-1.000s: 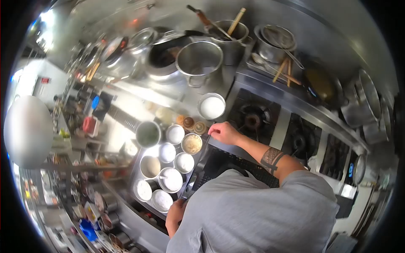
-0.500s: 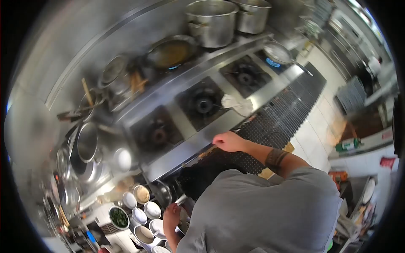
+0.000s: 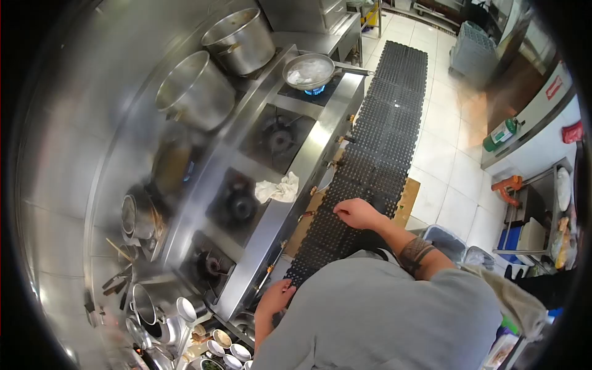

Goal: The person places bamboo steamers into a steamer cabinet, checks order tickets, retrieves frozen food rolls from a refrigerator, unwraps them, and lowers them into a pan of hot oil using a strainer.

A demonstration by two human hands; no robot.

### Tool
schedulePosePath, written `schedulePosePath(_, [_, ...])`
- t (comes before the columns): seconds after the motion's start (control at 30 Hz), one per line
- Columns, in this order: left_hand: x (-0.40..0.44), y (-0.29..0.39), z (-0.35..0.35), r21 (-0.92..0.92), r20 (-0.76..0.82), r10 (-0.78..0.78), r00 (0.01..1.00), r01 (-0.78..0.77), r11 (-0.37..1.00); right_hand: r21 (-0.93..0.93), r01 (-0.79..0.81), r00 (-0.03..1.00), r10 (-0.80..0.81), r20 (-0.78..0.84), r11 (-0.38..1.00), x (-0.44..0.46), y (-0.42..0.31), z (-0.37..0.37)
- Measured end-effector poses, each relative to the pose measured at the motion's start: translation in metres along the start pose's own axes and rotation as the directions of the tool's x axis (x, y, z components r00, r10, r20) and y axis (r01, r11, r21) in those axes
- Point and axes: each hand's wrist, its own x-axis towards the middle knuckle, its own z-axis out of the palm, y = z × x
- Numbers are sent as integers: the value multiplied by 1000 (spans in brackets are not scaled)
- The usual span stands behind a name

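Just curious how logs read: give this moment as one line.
left hand: nearest stove; right hand: above black mat, nothing visibly held; cloth: on stove; pan: over blue flame

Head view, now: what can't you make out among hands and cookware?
Right hand and left hand, head view: palms hidden by their backs.
Tall pots, head view: bottoms hidden by their walls.
Frying pan, head view: contents too small to name.
Lowest bowls, head view: cut off by the bottom edge.

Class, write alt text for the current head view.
A person in a grey shirt stands at a steel stove, left hand near its front, right hand above black perforated floor matting. A round metal pan sits over a blue flame; a crumpled white cloth lies on the stove.
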Motion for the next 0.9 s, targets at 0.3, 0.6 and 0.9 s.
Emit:
schedulePosePath(0.3, [242,279,12,374,250,251,935,-332,866,-8,-285,943,279,-180,959,-29,158,-261])
schedulePosePath(0.6, [383,530,29,129,473,493,730,-611,781,318,-482,702,577,-417,816,-72,257,-405])
schedulePosePath(0.9, [588,674,39,120,614,531,584,-734,669,242,-553,765,601,-232,797,22,339,-466])
